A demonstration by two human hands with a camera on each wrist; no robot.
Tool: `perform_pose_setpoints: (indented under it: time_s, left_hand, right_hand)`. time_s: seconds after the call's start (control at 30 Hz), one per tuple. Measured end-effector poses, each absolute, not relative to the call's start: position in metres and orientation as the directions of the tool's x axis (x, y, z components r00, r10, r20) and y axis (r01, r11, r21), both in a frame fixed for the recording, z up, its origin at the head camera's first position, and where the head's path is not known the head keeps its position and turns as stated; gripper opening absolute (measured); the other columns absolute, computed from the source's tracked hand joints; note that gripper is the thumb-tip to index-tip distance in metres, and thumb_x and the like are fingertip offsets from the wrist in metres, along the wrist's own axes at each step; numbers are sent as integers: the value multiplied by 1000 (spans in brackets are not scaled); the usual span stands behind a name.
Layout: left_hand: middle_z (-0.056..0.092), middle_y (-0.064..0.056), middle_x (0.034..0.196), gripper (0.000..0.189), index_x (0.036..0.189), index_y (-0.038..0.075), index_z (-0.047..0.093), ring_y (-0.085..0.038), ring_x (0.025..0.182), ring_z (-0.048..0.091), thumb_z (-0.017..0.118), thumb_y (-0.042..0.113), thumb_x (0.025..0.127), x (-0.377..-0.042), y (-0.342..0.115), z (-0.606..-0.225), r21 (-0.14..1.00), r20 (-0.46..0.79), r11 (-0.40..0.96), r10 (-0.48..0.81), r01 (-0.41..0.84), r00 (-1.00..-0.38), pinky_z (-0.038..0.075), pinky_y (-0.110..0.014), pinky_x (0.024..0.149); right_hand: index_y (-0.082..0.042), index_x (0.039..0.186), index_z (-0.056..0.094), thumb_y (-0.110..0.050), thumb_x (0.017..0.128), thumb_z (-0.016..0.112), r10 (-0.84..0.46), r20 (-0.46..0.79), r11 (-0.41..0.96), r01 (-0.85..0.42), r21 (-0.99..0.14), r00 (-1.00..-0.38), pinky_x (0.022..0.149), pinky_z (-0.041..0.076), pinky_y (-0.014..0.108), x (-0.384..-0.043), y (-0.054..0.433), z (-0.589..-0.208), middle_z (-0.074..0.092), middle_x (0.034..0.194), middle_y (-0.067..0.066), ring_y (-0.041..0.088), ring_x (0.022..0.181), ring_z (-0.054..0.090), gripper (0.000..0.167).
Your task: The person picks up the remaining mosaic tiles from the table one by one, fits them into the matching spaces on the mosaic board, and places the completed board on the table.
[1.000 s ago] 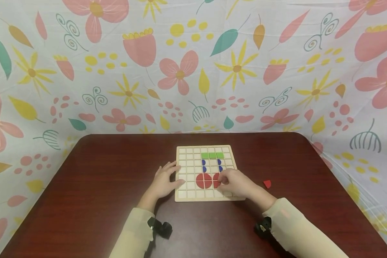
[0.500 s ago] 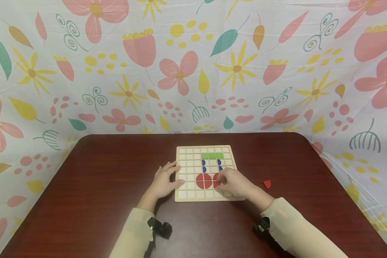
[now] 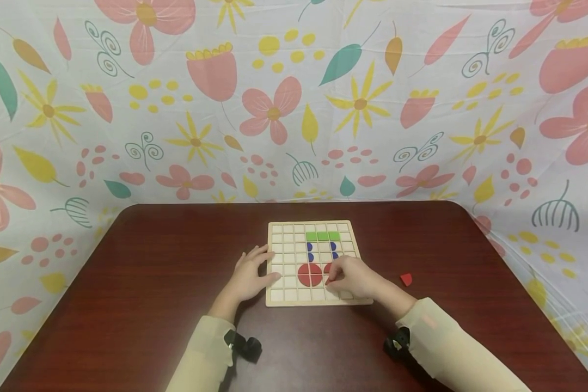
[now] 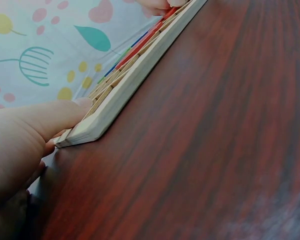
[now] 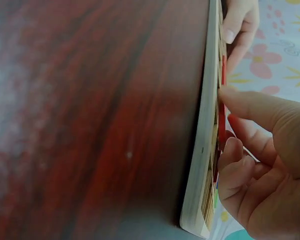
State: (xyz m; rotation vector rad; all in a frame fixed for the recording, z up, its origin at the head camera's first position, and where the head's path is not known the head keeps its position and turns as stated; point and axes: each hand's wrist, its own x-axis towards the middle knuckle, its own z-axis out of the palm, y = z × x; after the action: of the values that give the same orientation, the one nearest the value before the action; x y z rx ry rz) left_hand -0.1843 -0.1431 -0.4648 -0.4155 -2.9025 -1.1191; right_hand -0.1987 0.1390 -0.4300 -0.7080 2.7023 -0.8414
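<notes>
A square wooden grid board (image 3: 277, 299) lies flat on the table. In it are green squares (image 3: 323, 236), blue half-round pieces (image 3: 310, 247) and a full red circle (image 3: 310, 275) of quarter pieces. My left hand (image 3: 249, 275) rests on the board's left edge, thumb (image 4: 65, 115) on top of the frame in the left wrist view. My right hand (image 3: 356, 278) pinches a small red quarter-circle piece (image 3: 328, 282) over the board's lower right. The hand covers most of that piece and the cells around it. Another red piece (image 3: 328, 268) shows just above it.
One loose red piece (image 3: 405, 280) lies on the dark wooden table (image 3: 166, 272), right of the board. A flower-patterned cloth (image 3: 294, 109) hangs behind the table and along its sides. Each wrist wears a black camera mount (image 3: 245, 347).
The red piece under my right fingertips lay flat in the grid before and now looks raised or tilted. My right hand shifted only slightly. The left hand stayed in place.
</notes>
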Motion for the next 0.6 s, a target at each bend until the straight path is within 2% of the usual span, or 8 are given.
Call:
perform_pose_setpoints:
  time_s: [0.27,0.6]
  left_hand:
    - [41,-11,148,57,131,6,55,-35,142,26,70,32,83,-184,-143,-464,661,94,710,243,243,-965,12,-59,115]
    - [41,-11,148,57,131,6,55,-34,142,27,70,33,83,-185,-143,-466,657,97,713,243,245,-965,12,-58,115]
  right_hand:
    - [-11,82,66,-13,79,75,-512,-70,698,-366,-615,-856,65,46,23,-199,139,-431,63,76,-5,8,71,54,10]
    - [-12,72,64,-22,77,76,-350,-103,773,-225,-593,-931,49,39,24,-195,133,-428,56,60,-2,11,56,49,17]
